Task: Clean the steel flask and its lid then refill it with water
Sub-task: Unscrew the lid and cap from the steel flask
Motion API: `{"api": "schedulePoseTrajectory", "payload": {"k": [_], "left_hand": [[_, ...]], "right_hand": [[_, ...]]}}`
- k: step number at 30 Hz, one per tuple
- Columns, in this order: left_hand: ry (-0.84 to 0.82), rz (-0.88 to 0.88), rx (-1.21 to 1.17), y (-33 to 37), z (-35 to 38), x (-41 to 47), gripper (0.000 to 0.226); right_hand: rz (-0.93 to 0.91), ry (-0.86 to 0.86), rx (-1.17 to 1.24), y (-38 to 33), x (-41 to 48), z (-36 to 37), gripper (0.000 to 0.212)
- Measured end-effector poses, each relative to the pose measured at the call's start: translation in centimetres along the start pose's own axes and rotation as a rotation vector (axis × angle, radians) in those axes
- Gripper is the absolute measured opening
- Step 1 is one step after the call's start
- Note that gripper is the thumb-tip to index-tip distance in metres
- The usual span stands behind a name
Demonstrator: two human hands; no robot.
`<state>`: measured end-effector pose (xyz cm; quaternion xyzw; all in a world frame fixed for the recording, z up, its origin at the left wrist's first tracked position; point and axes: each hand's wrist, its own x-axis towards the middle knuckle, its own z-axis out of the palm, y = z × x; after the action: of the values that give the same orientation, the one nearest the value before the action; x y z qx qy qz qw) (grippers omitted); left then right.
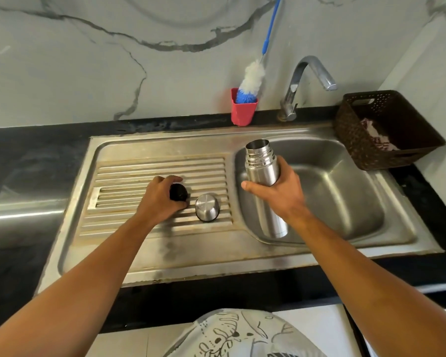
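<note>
The right hand (278, 194) grips the flask (262, 166) round its middle, fingers curled behind and thumb across the near side. The flask is uncapped, its mouth up and leaning a little to the left, and it hangs over the left part of the basin (345, 191), its base close to the near-left rim. Whether the base touches steel I cannot tell.

The left hand (157, 199) is curled over a black stopper (178, 192) on the ribbed drainboard (129, 176), fingers and thumb closed round it. Just right of it, apart from the hand, a steel cap (207, 206) lies mouth down on the ribs, near the drainboard's right edge.

The basin right of the flask is open room, with the tap (307, 81) spout arching above its far side. At the far rim a red cup (242, 110) holds a brush (252, 78) leaning on the wall. A dark basket (397, 140) sits on the counter (23, 155) at the far right corner, beside the sink.
</note>
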<state>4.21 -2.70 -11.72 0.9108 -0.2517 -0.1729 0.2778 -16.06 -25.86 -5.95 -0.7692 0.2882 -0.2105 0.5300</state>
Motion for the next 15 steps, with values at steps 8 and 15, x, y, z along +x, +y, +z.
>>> {"api": "schedulePoseTrajectory", "payload": {"k": [8,15], "left_hand": [[-0.006,0.001,0.015,2.8,-1.9,-0.5,0.069],[-0.041,0.270,-0.236,12.1,-1.7,-0.7,0.062]], "right_hand": [[0.016,0.029,-0.001,0.3,-0.2,-0.8,0.054],[0.095,0.051,0.098,0.5,-0.1,-2.2,0.055]]}}
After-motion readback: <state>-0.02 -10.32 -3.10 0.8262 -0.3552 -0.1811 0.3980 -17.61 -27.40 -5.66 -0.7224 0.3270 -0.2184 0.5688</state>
